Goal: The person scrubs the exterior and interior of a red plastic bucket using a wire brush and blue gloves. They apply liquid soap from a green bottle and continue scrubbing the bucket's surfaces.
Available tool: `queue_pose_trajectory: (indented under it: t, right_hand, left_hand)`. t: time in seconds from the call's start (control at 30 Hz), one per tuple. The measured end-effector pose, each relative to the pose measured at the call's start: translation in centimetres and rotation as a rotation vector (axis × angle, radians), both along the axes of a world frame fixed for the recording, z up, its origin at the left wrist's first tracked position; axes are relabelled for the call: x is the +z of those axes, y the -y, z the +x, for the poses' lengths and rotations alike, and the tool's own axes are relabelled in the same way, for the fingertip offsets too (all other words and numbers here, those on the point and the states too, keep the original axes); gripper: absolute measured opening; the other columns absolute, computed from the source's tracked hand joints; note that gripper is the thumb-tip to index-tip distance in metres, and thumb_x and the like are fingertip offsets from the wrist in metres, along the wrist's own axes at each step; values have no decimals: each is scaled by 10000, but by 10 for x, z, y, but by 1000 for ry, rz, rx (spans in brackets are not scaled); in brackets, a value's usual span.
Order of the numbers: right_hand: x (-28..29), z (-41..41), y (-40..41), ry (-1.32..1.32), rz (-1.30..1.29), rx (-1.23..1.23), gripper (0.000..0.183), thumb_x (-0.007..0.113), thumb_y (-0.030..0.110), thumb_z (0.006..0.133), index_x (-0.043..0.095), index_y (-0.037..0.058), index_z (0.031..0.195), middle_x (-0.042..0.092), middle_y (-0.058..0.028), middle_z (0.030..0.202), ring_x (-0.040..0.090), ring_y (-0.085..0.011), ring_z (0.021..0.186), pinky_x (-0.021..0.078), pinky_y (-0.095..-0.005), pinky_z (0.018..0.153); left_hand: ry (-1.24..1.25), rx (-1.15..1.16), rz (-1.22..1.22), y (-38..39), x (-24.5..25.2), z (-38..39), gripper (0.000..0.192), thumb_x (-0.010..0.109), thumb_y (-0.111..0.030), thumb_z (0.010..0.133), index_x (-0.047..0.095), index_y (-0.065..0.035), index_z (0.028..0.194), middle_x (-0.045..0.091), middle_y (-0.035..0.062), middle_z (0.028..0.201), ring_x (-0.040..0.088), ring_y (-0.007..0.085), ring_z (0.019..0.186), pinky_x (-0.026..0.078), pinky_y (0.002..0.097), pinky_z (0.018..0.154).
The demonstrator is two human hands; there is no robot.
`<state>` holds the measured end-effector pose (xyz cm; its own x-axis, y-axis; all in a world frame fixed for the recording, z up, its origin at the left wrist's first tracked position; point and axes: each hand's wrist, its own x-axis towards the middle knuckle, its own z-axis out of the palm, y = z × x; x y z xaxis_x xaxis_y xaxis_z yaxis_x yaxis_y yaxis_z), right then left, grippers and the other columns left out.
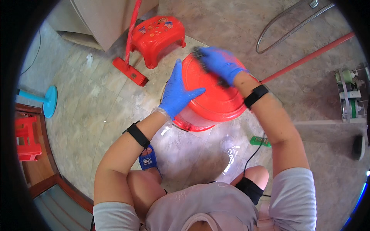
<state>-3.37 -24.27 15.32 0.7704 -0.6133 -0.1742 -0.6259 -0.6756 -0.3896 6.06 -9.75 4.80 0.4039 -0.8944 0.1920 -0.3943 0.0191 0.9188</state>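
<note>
A round red plastic tub (214,108) with a paler side stands tilted on the wet floor in front of me. My left hand (179,93), in a blue glove, clasps its left edge, fingers along the side and thumb over the top face. Over the upper part of that face is my right hand (222,63), also gloved in blue. It grips a dark scrubbing brush (202,59), pressed on or just above the red surface; motion blur hides its exact shape.
A red step stool (159,31) and a red broom (131,72) stand beyond the tub. A green bottle (260,141) lies near my right knee. Other things around are a metal shower hose (280,39), a red pole (309,57), a blue plunger-like tool (49,101) and a toiletries rack (348,95).
</note>
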Motion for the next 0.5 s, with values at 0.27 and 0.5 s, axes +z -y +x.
queue_pose_trajectory:
  t: [0.27, 0.5]
  right_hand:
    - [-11, -149, 46, 15, -208, -353, 429, 504, 332, 910, 544, 89, 1262, 610, -177, 1168, 580, -353, 1068, 456, -410, 896]
    - [-51, -151, 5, 98, -273, -583, 443, 533, 316, 922, 525, 56, 1281, 576, -172, 1221, 559, -329, 1118, 433, -367, 941]
  left_hand:
    - [-577, -138, 457, -27, 4, 85, 812, 653, -570, 789, 454, 36, 1291, 551, 171, 1218, 522, 235, 1114, 446, 376, 904]
    - [-617, 171, 811, -58, -245, 108, 401, 605, -459, 849, 622, -58, 848, 610, 116, 715, 584, 246, 596, 484, 396, 561]
